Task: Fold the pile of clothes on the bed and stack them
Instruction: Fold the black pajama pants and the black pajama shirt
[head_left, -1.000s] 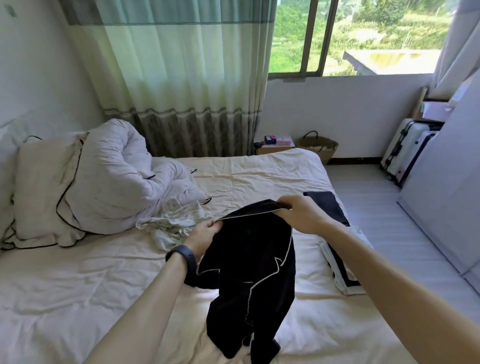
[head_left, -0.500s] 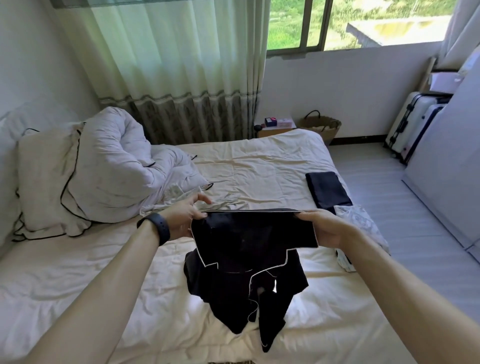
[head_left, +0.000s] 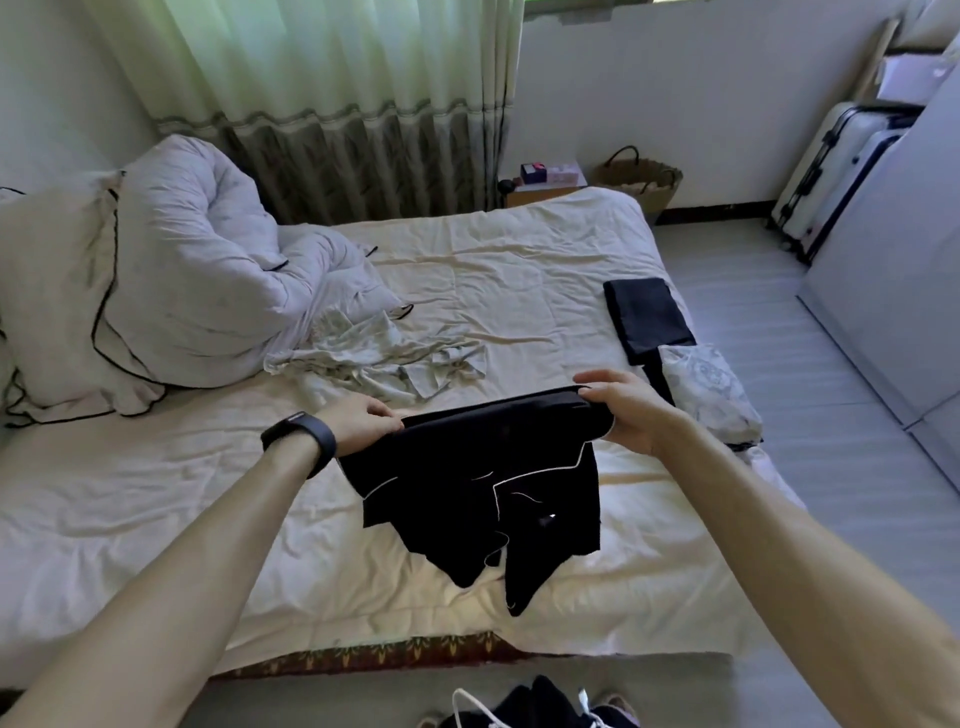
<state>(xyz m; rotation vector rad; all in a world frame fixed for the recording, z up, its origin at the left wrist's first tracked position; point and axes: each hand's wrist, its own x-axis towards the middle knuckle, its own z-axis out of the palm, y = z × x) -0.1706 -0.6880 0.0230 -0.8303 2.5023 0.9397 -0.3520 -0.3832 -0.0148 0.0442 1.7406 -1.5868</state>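
A black garment with white piping (head_left: 483, 488) hangs above the bed (head_left: 156, 509), stretched flat along its top edge between both hands. My left hand (head_left: 358, 423) pinches its left corner, and my right hand (head_left: 626, 410) grips its right corner. A crumpled pale green garment (head_left: 379, 358) lies on the sheet just beyond my hands. At the bed's right edge sit a folded black piece (head_left: 647, 317) and a folded pale patterned piece (head_left: 709, 392).
A bunched white duvet (head_left: 202, 270) and a pillow (head_left: 47, 301) fill the bed's left end. Beyond the bed are a curtain, a small table and a woven basket (head_left: 641, 179). Suitcases (head_left: 841, 166) stand by the right wall. Dark clothing lies on the floor by my feet (head_left: 530, 706).
My hands have spread apart and pulled the black garment's top edge taut and level. My view has tipped downward toward the bed's near edge.
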